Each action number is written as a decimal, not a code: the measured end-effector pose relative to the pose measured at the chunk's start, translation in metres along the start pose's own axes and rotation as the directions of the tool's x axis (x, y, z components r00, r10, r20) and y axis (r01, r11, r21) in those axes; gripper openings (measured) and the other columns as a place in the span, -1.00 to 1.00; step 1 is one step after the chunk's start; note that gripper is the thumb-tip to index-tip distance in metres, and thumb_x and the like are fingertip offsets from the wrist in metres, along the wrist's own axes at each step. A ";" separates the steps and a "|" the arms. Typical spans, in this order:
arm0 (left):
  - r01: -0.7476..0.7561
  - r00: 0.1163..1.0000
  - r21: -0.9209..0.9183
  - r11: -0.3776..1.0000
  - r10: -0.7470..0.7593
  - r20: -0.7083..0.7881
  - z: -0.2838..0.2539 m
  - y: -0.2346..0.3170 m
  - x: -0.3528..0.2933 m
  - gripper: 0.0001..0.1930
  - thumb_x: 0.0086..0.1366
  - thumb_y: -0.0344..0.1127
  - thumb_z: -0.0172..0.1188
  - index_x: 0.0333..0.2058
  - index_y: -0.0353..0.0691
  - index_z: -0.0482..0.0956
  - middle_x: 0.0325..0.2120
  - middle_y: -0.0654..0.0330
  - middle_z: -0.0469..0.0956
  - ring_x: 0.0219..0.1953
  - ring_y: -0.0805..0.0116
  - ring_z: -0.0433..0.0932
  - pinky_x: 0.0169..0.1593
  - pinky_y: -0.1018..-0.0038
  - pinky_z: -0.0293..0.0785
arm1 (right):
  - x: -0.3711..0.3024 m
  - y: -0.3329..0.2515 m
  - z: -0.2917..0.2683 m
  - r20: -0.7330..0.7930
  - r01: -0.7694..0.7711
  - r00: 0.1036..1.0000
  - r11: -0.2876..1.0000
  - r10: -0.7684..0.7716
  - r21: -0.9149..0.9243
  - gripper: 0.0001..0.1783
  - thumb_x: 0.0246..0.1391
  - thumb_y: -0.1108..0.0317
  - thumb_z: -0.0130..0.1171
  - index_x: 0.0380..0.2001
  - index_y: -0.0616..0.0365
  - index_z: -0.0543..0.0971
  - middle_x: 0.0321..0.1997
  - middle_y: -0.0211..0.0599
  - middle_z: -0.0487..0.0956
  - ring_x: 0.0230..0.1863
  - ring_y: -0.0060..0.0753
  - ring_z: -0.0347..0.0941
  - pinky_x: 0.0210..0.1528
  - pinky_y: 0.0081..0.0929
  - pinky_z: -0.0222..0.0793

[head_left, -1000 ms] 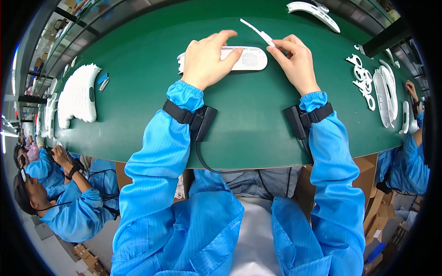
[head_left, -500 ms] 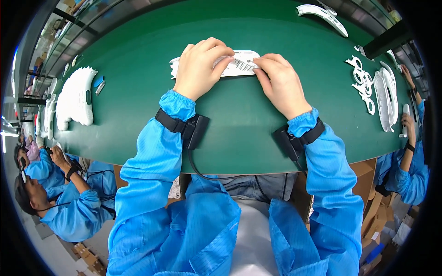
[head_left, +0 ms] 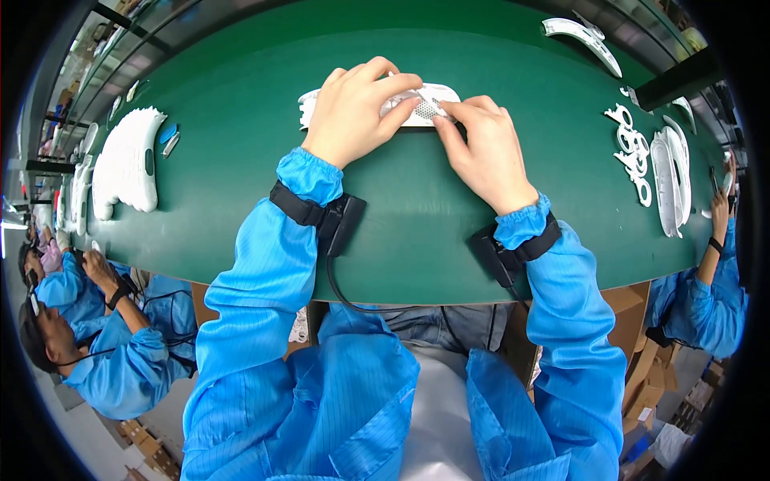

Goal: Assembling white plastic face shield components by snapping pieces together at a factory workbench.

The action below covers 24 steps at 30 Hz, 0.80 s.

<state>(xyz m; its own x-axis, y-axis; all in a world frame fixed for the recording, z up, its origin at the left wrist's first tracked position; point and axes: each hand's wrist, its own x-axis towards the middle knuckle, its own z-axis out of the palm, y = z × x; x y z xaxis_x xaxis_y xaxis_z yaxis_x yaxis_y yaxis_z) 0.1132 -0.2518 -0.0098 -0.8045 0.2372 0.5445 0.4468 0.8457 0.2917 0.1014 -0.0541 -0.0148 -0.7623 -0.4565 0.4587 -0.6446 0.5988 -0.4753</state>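
A long white plastic shell (head_left: 446,93) with a perforated patch lies crosswise on the green table in front of me. My left hand (head_left: 358,110) lies over its left half, thumb and fingers curled on the shell; the palm hides that part. At the right end, my right hand (head_left: 480,136) has thumb and fingertips pinched together. A narrow white strip (head_left: 428,99) shows over the perforated patch, close to the right fingertips. Whether it is loose or part of the shell I cannot tell.
A row of nested white curved shells (head_left: 127,164) stands on the left, beside a small blue-and-silver object (head_left: 169,139). White ring-shaped parts (head_left: 632,152) and long white shells (head_left: 670,176) lie on the right. A curved white piece (head_left: 584,40) is at the far right. Co-workers sit on both sides.
Both hands remain at the shell. My right fingertips have shifted slightly left, in over the perforated patch, and the left fingers have moved a little right.
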 end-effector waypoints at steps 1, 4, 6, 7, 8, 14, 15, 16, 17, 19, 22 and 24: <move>-0.003 1.000 0.003 1.000 0.003 0.030 -0.001 -0.002 0.002 -0.79 0.15 -0.13 0.27 -0.27 -0.03 0.66 -0.35 0.31 0.52 -0.28 0.31 0.54 -0.26 0.36 0.32 | 0.000 -0.004 0.001 0.003 -0.048 0.999 0.998 0.048 0.042 -0.74 0.01 0.25 0.19 -0.34 0.24 0.63 -0.37 -0.15 0.61 -0.18 -0.19 0.49 -0.11 -0.22 0.30; -0.039 0.994 0.044 0.998 0.034 0.108 -0.004 -0.003 0.003 -0.71 0.09 -0.05 0.31 -0.25 -0.02 0.67 -0.30 0.28 0.51 -0.26 0.29 0.54 -0.24 0.35 0.35 | -0.002 -0.015 0.005 0.039 -0.038 0.998 0.998 0.040 -0.043 -0.62 -0.02 0.18 0.15 -0.28 0.31 0.60 -0.34 -0.14 0.61 -0.10 -0.15 0.46 -0.04 -0.15 0.24; -0.075 0.985 0.080 0.994 0.061 0.160 -0.005 -0.005 0.002 -0.66 0.06 -0.01 0.34 -0.23 -0.02 0.67 -0.28 0.26 0.51 -0.25 0.28 0.55 -0.22 0.34 0.37 | -0.004 -0.019 0.008 0.119 -0.062 0.990 0.996 0.070 -0.066 -0.55 -0.03 0.16 0.14 -0.20 0.35 0.57 -0.24 -0.13 0.62 0.00 -0.16 0.41 0.03 -0.09 0.19; -0.076 0.983 0.071 0.995 0.063 0.170 -0.006 -0.007 0.002 -0.63 0.04 0.01 0.35 -0.22 -0.02 0.67 -0.27 0.25 0.51 -0.24 0.27 0.55 -0.21 0.33 0.39 | -0.005 -0.020 0.009 0.107 -0.038 0.993 0.995 0.048 -0.096 -0.54 -0.03 0.16 0.13 -0.19 0.36 0.56 -0.19 -0.13 0.61 0.03 -0.16 0.40 0.05 -0.08 0.18; -0.077 0.981 0.063 0.995 0.065 0.182 -0.006 -0.008 0.002 -0.61 0.02 0.03 0.36 -0.21 -0.02 0.67 -0.26 0.24 0.50 -0.22 0.27 0.56 -0.19 0.31 0.42 | -0.007 -0.020 0.009 0.096 -0.013 0.995 0.992 0.026 -0.125 -0.54 -0.03 0.16 0.13 -0.18 0.37 0.55 -0.13 -0.12 0.61 0.05 -0.16 0.39 0.07 -0.06 0.17; -0.078 0.974 0.054 0.996 0.064 0.215 -0.004 -0.013 0.005 -0.60 -0.01 0.02 0.36 -0.21 -0.04 0.67 -0.30 0.24 0.54 -0.28 0.21 0.59 -0.21 0.30 0.46 | -0.009 -0.012 0.014 0.055 0.008 0.998 0.992 -0.001 -0.128 -0.59 -0.03 0.20 0.15 -0.18 0.28 0.57 -0.11 -0.17 0.60 0.06 -0.19 0.37 0.09 -0.08 0.14; -0.059 0.974 0.032 0.998 0.050 0.219 -0.003 -0.013 0.003 -0.60 -0.02 0.01 0.36 -0.22 -0.04 0.67 -0.32 0.24 0.54 -0.29 0.20 0.59 -0.22 0.29 0.46 | -0.008 -0.009 0.017 0.040 -0.022 0.999 0.996 0.026 -0.086 -0.64 -0.03 0.23 0.16 -0.18 0.23 0.58 -0.13 -0.19 0.60 0.05 -0.20 0.37 0.09 -0.10 0.14; -0.056 0.984 0.006 0.998 0.054 0.172 -0.001 -0.013 0.001 -0.61 -0.02 0.00 0.36 -0.23 -0.03 0.66 -0.33 0.26 0.56 -0.31 0.21 0.58 -0.22 0.31 0.45 | -0.005 -0.004 0.018 0.039 -0.015 0.999 0.997 0.019 -0.081 -0.64 -0.03 0.23 0.16 -0.18 0.23 0.58 -0.13 -0.19 0.60 0.05 -0.20 0.37 0.09 -0.10 0.14; -0.033 0.992 -0.048 0.998 0.039 0.123 -0.002 -0.014 0.001 -0.65 0.00 -0.03 0.34 -0.24 -0.03 0.66 -0.33 0.26 0.56 -0.31 0.22 0.58 -0.22 0.32 0.43 | -0.001 0.001 0.018 0.005 -0.024 1.000 0.999 0.025 -0.042 -0.69 -0.03 0.25 0.17 -0.22 0.18 0.59 -0.15 -0.22 0.59 0.04 -0.20 0.36 0.08 -0.11 0.14; -0.038 0.996 -0.126 0.991 0.048 0.079 0.002 -0.009 0.005 -0.69 0.03 -0.06 0.33 -0.26 -0.04 0.67 -0.33 0.27 0.57 -0.32 0.23 0.57 -0.22 0.33 0.42 | -0.001 0.008 0.015 -0.072 -0.050 0.996 0.998 0.053 0.044 -0.79 -0.04 0.26 0.20 -0.33 0.11 0.60 -0.20 -0.27 0.54 0.01 -0.14 0.34 0.05 -0.13 0.16; -0.074 0.996 -0.115 0.991 0.078 0.030 0.006 -0.003 0.015 -0.88 0.13 -0.25 0.25 -0.37 -0.09 0.67 -0.32 0.28 0.58 -0.32 0.22 0.55 -0.24 0.32 0.38 | -0.001 0.011 0.011 -0.105 -0.058 0.993 0.997 0.053 -0.044 -0.78 -0.07 0.22 0.22 -0.38 0.11 0.60 -0.18 -0.23 0.52 0.00 -0.09 0.33 0.01 -0.11 0.21; -0.081 0.997 -0.041 0.996 0.081 -0.017 -0.003 -0.014 0.001 -0.91 0.07 -0.33 0.27 -0.42 -0.17 0.63 -0.29 0.24 0.58 -0.31 0.18 0.54 -0.23 0.30 0.38 | 0.007 -0.006 0.020 -0.042 -0.146 0.988 0.989 0.146 0.012 -0.75 -0.10 0.21 0.23 -0.35 0.10 0.60 -0.15 -0.16 0.49 -0.01 -0.05 0.31 -0.04 -0.05 0.24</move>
<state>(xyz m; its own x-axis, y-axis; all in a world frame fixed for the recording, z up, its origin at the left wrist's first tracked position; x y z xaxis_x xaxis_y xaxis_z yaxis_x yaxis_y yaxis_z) 0.1075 -0.2649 -0.0116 -0.7589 0.2964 0.5799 0.5266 0.8032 0.2786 0.0984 -0.0742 -0.0239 -0.8454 -0.3359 0.4154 -0.5271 0.6510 -0.5462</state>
